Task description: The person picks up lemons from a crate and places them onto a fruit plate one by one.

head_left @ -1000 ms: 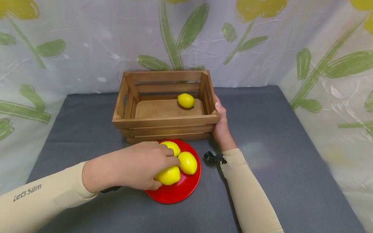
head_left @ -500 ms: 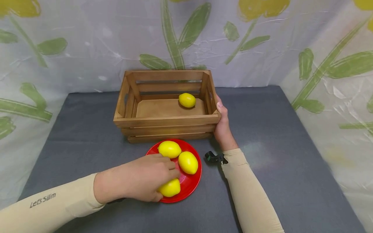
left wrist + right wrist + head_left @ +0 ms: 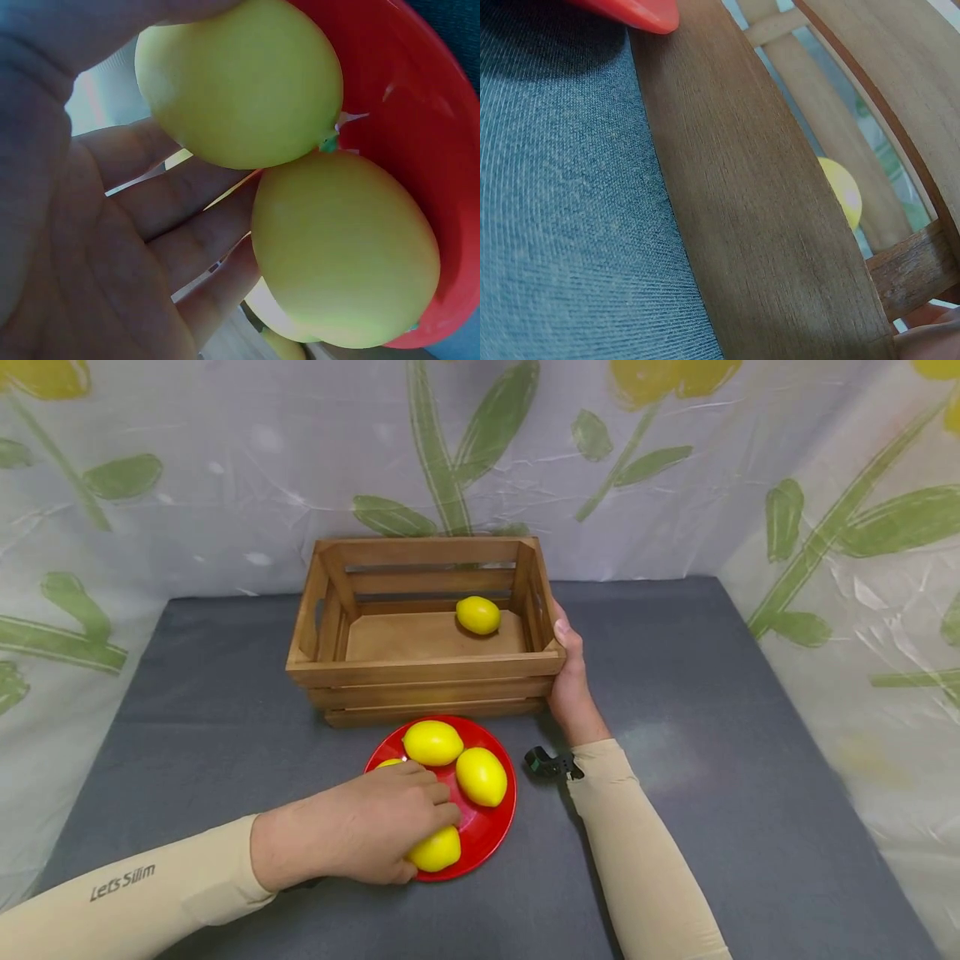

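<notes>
My left hand (image 3: 367, 822) reaches over the red plate (image 3: 491, 835) and holds a lemon (image 3: 437, 850) near its front edge. In the left wrist view that lemon (image 3: 240, 82) lies between thumb and fingers, with another lemon (image 3: 345, 251) against the fingertips. Two lemons, one at the back (image 3: 432, 743) and one at the right (image 3: 482, 777), sit uncovered on the plate; one more (image 3: 390, 762) is mostly hidden behind the hand. My right hand (image 3: 573, 681) grips the right end of the wooden crate (image 3: 427, 673); most of its fingers are hidden.
Inside the crate, towards the right, lies a single lemon (image 3: 477, 615). The plate stands close against the crate's front. Dark grey cloth (image 3: 675, 793) covers the table, and a flower-patterned curtain (image 3: 247, 468) hangs right behind the crate.
My left hand has moved towards the plate's front edge along with the lemon it holds, uncovering the back lemon. The right hand and crate keep their places.
</notes>
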`<state>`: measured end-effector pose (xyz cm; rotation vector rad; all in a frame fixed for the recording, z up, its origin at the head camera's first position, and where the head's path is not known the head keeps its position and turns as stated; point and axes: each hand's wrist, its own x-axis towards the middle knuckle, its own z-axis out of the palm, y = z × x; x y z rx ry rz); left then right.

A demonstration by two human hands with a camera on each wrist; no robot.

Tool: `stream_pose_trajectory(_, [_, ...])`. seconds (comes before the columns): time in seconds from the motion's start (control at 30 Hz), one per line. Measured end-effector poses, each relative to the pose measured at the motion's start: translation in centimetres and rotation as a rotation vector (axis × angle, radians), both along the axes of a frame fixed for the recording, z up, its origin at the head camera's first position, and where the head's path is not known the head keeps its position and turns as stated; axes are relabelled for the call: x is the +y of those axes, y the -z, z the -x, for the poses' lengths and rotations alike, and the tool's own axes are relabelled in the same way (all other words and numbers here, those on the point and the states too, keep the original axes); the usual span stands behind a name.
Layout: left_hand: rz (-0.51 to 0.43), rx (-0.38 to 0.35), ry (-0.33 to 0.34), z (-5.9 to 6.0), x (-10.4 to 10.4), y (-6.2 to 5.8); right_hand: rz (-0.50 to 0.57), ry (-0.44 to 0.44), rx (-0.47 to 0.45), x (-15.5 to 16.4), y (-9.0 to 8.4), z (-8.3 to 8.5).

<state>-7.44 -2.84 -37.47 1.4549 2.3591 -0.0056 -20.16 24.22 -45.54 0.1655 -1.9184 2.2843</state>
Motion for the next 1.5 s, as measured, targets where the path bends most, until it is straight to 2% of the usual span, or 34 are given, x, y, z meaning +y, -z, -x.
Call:
stream_pose_trajectory(0.67, [0.074, -0.035, -0.028, 0.56, -0.07, 0.34, -0.005, 0.003, -0.008, -0.02, -0.12, -0.14])
stream_pose_trajectory(1.5, [0.059, -0.079, -0.048, 0.74, -0.13, 0.28, -0.037, 0.008, -0.013, 0.09, -0.02, -0.04])
